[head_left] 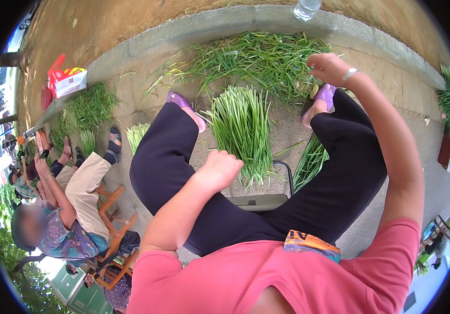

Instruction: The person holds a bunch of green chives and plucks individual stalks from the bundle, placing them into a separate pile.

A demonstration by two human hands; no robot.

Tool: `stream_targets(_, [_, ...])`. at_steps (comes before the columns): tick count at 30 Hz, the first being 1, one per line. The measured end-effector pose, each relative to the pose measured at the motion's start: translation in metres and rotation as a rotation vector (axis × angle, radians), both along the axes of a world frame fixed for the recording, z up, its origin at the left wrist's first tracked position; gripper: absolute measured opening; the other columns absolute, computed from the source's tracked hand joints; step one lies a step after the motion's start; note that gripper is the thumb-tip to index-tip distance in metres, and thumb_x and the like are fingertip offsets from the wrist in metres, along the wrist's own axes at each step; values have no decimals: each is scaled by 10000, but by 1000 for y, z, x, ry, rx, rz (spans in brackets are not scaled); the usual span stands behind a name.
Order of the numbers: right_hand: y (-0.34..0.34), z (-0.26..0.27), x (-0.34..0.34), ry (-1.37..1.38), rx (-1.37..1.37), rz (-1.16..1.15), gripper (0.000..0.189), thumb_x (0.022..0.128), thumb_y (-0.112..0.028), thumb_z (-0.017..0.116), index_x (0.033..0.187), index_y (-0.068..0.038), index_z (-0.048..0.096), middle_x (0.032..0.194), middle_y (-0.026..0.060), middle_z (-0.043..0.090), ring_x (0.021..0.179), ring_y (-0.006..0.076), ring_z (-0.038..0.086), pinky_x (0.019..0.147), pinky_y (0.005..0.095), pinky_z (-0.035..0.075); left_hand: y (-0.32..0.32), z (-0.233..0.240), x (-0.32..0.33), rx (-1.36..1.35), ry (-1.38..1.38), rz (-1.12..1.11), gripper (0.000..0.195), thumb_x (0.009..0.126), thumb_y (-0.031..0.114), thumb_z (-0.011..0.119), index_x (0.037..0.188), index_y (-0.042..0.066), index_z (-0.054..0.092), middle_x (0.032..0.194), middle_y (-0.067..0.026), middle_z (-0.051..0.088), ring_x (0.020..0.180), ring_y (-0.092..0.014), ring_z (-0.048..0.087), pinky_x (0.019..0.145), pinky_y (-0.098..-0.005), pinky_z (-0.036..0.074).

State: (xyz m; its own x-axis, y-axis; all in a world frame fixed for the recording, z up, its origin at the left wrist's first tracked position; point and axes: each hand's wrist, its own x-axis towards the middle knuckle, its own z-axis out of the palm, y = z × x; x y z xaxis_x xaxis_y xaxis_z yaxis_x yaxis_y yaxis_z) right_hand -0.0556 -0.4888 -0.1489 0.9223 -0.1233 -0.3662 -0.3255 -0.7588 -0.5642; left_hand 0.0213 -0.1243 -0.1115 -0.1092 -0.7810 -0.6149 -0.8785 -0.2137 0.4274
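Note:
My left hand (221, 168), its fingers curled, hovers at the near left side of a thick bundle of green chive-like stalks (242, 133). Whether it holds a stalk cannot be made out. The bundle lies on the ground between my feet, its pale cut ends pointing away from me. Stretched out to the far right, my right hand (327, 67) is over the edge of a loose heap of green leaves and trimmings (244, 64). Its finger and thumb are apart, with nothing visible between them. More green stalks (311, 163) lie partly hidden beside my right leg.
A stone kerb (193, 29) runs behind the heap, with a clear plastic bottle (307, 10) on it. At left, a seated person (66, 231) is near a wooden chair (117, 235), leaf piles (89, 104) and a red-and-white bag (67, 80). A metal-framed seat (259, 202) shows between my legs.

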Motion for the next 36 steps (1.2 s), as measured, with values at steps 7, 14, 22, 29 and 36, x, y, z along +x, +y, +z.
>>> stream_targets(7, [83,-146,60,215,-80,-231,145,700,-171,593,797,-82,652,826,128,639,796,289,606,737,361,486,-6,13,-2,-252,113,113,134,726,207,603,759,87,556,702,-59,547,735,-237,537,651,-368,401])
stream_targets(14, [215,-237,26,476,94,-796,221,671,-157,600,877,-78,607,935,158,615,910,313,577,816,372,452,-11,32,3,-204,94,125,234,690,108,525,916,44,533,735,-50,516,725,-192,501,648,-320,363])
stream_targets(22, [233,-280,-17,279,77,-1244,230,690,-149,610,891,-46,571,838,155,617,837,314,583,769,381,453,-13,33,2,-190,59,83,314,707,132,529,1009,46,544,749,-37,493,729,-164,467,646,-296,339])
stream_targets(29, [233,-295,-14,11,43,-1376,184,693,-172,642,810,-39,593,769,123,609,720,266,587,690,354,469,-17,33,3,-176,58,70,322,714,138,523,1022,51,556,744,-37,481,728,-163,457,679,-291,348])
stream_targets(36, [249,-285,-3,17,345,-1258,421,690,-327,668,956,-16,566,875,134,609,785,235,586,739,318,464,-16,30,1,-151,82,92,336,712,129,518,1034,44,557,760,-46,486,742,-171,463,704,-298,359])
